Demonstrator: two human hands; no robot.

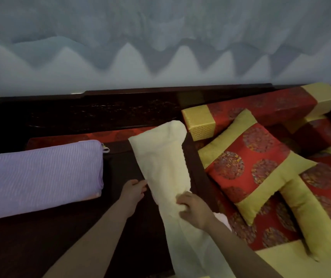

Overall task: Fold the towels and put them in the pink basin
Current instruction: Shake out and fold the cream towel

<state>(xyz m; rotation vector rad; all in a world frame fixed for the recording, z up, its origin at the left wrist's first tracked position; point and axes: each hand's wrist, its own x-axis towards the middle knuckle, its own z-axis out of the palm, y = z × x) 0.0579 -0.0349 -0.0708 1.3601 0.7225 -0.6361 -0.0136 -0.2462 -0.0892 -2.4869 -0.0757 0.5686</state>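
Observation:
A long cream towel lies stretched across the dark wooden table, running from the far edge down toward me. My left hand touches its left edge at mid-length. My right hand grips a bunch of the towel's cloth on its right side. A folded purple towel rests on the table at the left. The pink basin is not in view.
Red and gold cushions fill the seat on the right, with a long bolster behind them. A dark carved backrest runs along the far side under a pale wall.

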